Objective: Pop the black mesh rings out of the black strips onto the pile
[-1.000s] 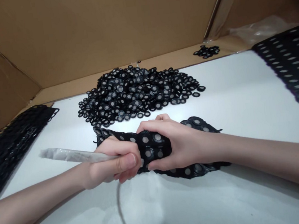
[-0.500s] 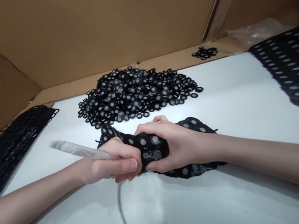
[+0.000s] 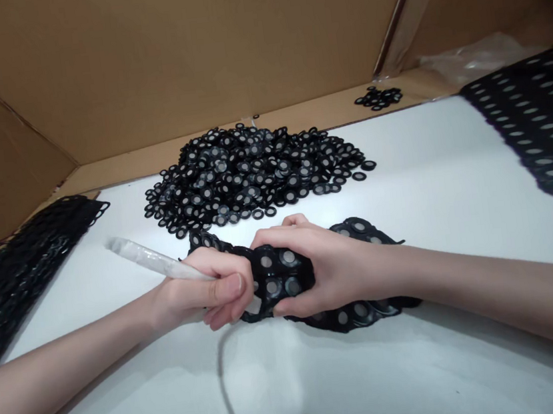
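A black rubber sheet (image 3: 269, 261) with rows of round pale-centred discs lies bent on the white table. My right hand (image 3: 313, 263) is wrapped round its folded middle, with the thumb at the near side and the fingers over the far side. A white pen-like tool (image 3: 149, 257), apparently wrapped in tape, is gripped in my left hand (image 3: 225, 284). The tool's back end points up and to the left. Its front end shows only partly below my fingers, against the sheet's left part; the tip itself I cannot make out.
Behind the sheet is a large heap of loose black rings (image 3: 252, 170) with pale centres. A smaller ring pile (image 3: 378, 98) sits on the cardboard ledge. Black perforated sheets (image 3: 26, 264) are stacked at left; another dotted sheet (image 3: 549, 126) lies at right. Cardboard walls (image 3: 211, 47) enclose the back.
My left hand has shifted slightly up and left with the tool, which now tilts more steeply. My right hand and the bent sheet have barely moved.
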A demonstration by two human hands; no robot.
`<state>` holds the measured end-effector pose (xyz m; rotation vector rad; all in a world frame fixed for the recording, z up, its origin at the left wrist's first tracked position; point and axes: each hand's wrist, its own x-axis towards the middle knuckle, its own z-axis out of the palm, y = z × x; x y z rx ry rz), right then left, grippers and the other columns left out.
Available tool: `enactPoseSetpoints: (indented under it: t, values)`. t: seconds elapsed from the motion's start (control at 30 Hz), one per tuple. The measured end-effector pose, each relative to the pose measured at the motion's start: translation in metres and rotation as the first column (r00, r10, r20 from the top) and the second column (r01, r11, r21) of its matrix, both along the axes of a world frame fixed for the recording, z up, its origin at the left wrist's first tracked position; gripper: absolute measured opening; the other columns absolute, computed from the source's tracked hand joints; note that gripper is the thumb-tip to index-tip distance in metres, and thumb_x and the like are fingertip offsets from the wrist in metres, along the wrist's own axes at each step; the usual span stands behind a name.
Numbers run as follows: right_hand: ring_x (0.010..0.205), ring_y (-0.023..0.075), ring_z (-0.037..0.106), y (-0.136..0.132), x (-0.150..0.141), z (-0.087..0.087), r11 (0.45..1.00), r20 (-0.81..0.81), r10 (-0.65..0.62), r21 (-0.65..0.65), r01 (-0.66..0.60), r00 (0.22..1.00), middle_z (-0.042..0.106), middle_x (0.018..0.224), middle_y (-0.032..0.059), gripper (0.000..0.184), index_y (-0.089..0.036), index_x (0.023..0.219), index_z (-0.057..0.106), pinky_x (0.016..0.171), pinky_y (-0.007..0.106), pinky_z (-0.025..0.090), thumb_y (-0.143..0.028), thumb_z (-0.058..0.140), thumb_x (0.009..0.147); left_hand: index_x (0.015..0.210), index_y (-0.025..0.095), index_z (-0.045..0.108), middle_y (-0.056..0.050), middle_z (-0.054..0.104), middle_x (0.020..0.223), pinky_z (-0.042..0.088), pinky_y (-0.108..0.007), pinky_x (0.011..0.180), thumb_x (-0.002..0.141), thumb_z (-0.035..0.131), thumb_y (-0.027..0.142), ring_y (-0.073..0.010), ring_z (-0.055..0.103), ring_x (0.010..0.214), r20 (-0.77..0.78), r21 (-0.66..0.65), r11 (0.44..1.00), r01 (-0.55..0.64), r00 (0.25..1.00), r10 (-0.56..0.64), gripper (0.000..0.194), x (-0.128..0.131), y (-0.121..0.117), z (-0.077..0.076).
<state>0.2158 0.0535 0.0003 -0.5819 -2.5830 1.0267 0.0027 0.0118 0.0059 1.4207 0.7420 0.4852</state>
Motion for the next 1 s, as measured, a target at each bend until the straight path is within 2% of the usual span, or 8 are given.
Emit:
enactPoseSetpoints:
  t: [0.13, 0.37, 0.6, 0.77, 1.0]
  values:
    - [0.084, 0.0176, 0.05, 0.001, 0.0, 0.001, 1.0, 0.003, 0.004, 0.0, -0.004, 1.0, 0.056, 0.081, -0.002, 0.03, -0.021, 0.091, 0.05, 0.085, 0.034, 0.035, -0.028, 0.07, 0.071, 0.061, 0.012, 0.056, 0.0, 0.049, 0.041, 0.026, -0.021, 0.039, 0.084, 0.057, 0.044, -0.0088, 0.039, 0.038, 0.055, -0.071, 0.994, -0.081, 0.995, 0.085, 0.039, -0.001, -0.002, -0.004]
    - [0.085, 0.0179, 0.05, 0.001, 0.0, -0.001, 1.0, 0.009, 0.004, -0.007, -0.004, 1.0, 0.058, 0.086, -0.001, 0.031, -0.021, 0.095, 0.052, 0.084, 0.033, 0.034, -0.03, 0.07, 0.071, 0.06, 0.013, 0.053, -0.001, 0.049, 0.042, 0.026, -0.02, 0.038, 0.083, 0.057, 0.048, -0.0089, 0.04, 0.039, 0.098, -0.042, 0.99, -0.133, 0.986, 0.136, 0.042, 0.001, -0.003, -0.007]
    - [0.083, 0.0175, 0.049, 0.002, 0.001, -0.001, 1.0, -0.002, 0.008, -0.008, -0.008, 1.0, 0.056, 0.084, -0.0014, 0.031, -0.021, 0.094, 0.051, 0.084, 0.033, 0.034, -0.031, 0.07, 0.071, 0.06, 0.013, 0.056, -0.001, 0.05, 0.044, 0.031, -0.022, 0.042, 0.085, 0.054, 0.046, -0.0099, 0.041, 0.042, 0.004, 0.038, 0.997, -0.072, 0.997, 0.072, 0.042, 0.004, -0.005, 0.001]
    - [0.083, 0.0175, 0.049, 0.002, 0.0, -0.001, 1.0, -0.007, 0.014, -0.006, -0.014, 1.0, 0.055, 0.081, -0.0018, 0.03, -0.021, 0.092, 0.051, 0.084, 0.033, 0.035, -0.031, 0.07, 0.071, 0.06, 0.013, 0.056, -0.001, 0.048, 0.044, 0.029, -0.022, 0.04, 0.087, 0.051, 0.046, -0.0103, 0.041, 0.041, -0.098, 0.108, 0.994, -0.027, 0.994, 0.038, 0.043, 0.005, -0.006, 0.006]
    - [0.081, 0.0164, 0.047, 0.0, 0.0, -0.002, 1.0, -0.008, 0.009, 0.006, -0.009, 1.0, 0.054, 0.081, -0.002, 0.031, -0.021, 0.095, 0.052, 0.082, 0.032, 0.035, -0.03, 0.07, 0.071, 0.059, 0.014, 0.056, 0.0, 0.043, 0.043, 0.028, -0.024, 0.042, 0.089, 0.047, 0.04, -0.0099, 0.04, 0.041, -0.07, 0.11, 0.981, 0.159, 0.986, -0.152, 0.041, 0.007, 0.0, 0.008]
